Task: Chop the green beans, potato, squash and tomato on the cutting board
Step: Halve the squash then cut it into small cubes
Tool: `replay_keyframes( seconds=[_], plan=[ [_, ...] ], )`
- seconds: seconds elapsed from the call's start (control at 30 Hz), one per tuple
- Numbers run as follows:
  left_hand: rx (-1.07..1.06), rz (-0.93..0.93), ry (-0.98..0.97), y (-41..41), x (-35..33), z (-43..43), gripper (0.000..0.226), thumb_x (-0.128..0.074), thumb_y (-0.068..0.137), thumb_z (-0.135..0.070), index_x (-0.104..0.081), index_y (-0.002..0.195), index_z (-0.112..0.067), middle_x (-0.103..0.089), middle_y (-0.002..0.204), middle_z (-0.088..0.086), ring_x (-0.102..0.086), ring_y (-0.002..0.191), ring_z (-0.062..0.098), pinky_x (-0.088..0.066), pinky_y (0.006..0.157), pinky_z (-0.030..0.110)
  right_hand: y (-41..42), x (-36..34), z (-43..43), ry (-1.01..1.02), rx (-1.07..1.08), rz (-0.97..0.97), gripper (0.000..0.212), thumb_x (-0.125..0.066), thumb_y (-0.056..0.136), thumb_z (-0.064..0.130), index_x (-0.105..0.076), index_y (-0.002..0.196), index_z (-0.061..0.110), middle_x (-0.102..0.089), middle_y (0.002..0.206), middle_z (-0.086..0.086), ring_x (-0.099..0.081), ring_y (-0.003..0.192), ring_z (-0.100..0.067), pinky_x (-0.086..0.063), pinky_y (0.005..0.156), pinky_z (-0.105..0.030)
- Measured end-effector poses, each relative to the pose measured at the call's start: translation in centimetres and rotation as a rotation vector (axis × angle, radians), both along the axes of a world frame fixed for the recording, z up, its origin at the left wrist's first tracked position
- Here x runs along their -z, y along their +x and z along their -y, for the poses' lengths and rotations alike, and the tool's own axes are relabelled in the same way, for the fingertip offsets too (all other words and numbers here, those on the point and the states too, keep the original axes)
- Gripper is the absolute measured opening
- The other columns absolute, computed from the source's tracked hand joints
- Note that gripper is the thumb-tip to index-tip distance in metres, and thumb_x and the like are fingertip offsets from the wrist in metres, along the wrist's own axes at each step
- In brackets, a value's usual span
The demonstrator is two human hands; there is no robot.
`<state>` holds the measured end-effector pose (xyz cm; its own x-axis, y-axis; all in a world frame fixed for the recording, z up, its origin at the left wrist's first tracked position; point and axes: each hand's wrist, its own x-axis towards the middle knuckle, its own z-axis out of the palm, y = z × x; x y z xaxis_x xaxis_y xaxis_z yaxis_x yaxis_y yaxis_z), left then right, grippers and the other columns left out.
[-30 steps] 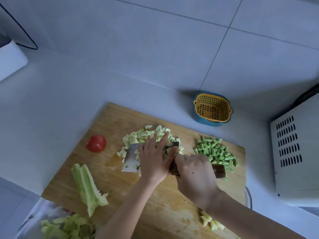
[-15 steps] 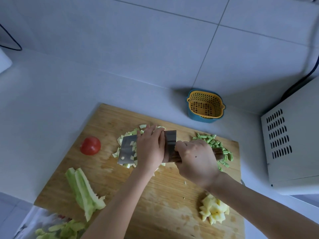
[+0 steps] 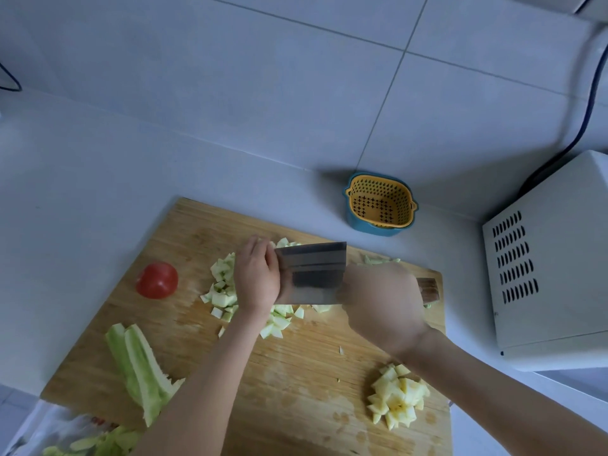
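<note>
A wooden cutting board [image 3: 296,373] lies on a pale surface [image 3: 82,192]. The right hand [image 3: 385,307], blurred, is wrapped around the wooden handle of a cleaver [image 3: 312,274], whose broad blade is tilted so its flat side faces up, with the lower edge down among the food near the middle of the board. The left hand [image 3: 256,278] lies with fairly straight fingers over a heap of diced squash [image 3: 223,291], its thumb side against the blade's left end, gripping nothing. More pale cubes lie scattered just in front of the blade. A whole tomato [image 3: 157,280] sits near the board's left edge, apart from the heap. Long uncut squash strips [image 3: 138,363] lie towards the front left corner. Diced potato [image 3: 398,396] is piled near the front right corner. A few bits of green beans [image 3: 378,260] show at the far edge, mostly hidden behind the right hand. Beyond the far edge a yellow strainer basket [image 3: 380,205] stands in a blue bowl on the surface. A white vented appliance [image 3: 543,258] stands past the board's right edge, and a clear bag of green scraps [image 3: 82,439] lies off the front left corner.
</note>
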<state>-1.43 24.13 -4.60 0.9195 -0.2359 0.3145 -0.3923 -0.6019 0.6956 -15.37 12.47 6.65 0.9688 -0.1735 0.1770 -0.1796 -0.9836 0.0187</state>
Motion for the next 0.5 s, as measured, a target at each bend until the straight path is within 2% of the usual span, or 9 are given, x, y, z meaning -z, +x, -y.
replay_keyframes(
  seconds=[0.2, 0.3, 0.37, 0.43, 0.5],
  plan=[
    [0.036, 0.017, 0.063, 1.7, 1.9, -1.0, 0.017, -0.052, 0.092, 0.001, -0.068, 0.094, 0.006, -0.066, 0.099, 0.017, -0.063, 0.089, 0.035, -0.052, 0.074, 0.042, -0.6, -0.9, 1.5, -0.013, 0.016, 0.014, 0.026, -0.068, 0.035, -0.002, -0.056, 0.053, 0.011, -0.049, 0.042, 0.002, -0.041, 0.036, -0.021, -0.030, 0.042, -0.021],
    [0.026, 0.034, 0.109, 2.2, 2.4, -1.7, 0.014, -0.056, 0.089, 0.002, -0.069, 0.092, 0.007, -0.067, 0.097, 0.019, -0.063, 0.088, 0.035, -0.052, 0.075, 0.041, -1.0, -1.5, 2.7, -0.004, 0.035, 0.009, 0.023, -0.068, 0.042, -0.001, -0.057, 0.057, 0.013, -0.051, 0.044, 0.002, -0.043, 0.037, -0.022, -0.038, 0.039, -0.024],
    [0.041, 0.005, 0.143, 2.6, 2.4, -2.2, 0.014, -0.058, 0.088, 0.001, -0.069, 0.094, 0.007, -0.066, 0.102, 0.020, -0.062, 0.094, 0.036, -0.051, 0.082, 0.042, -0.9, -1.9, 3.4, -0.012, 0.070, -0.041, 0.019, -0.071, 0.053, 0.007, -0.059, 0.064, 0.017, -0.054, 0.049, 0.004, -0.048, 0.042, -0.020, -0.039, 0.041, -0.023],
    [0.066, -0.062, 0.164, 2.9, 2.3, -2.5, 0.018, -0.057, 0.090, -0.003, -0.069, 0.100, 0.005, -0.063, 0.113, 0.020, -0.057, 0.108, 0.036, -0.047, 0.092, 0.043, -0.7, -2.0, 4.1, 0.000, 0.127, -0.110, 0.014, -0.069, 0.064, 0.021, -0.058, 0.073, 0.024, -0.057, 0.057, 0.007, -0.054, 0.052, -0.018, -0.041, 0.047, -0.023],
    [0.114, -0.150, 0.125, 3.3, 2.1, -3.0, 0.022, -0.052, 0.094, -0.008, -0.069, 0.105, 0.002, -0.060, 0.123, 0.018, -0.049, 0.122, 0.032, -0.039, 0.103, 0.041, -0.4, -2.0, 4.6, 0.076, 0.182, -0.168, 0.017, -0.071, 0.067, 0.033, -0.057, 0.076, 0.029, -0.059, 0.064, 0.011, -0.056, 0.060, -0.014, -0.040, 0.051, -0.021]
  ],
)
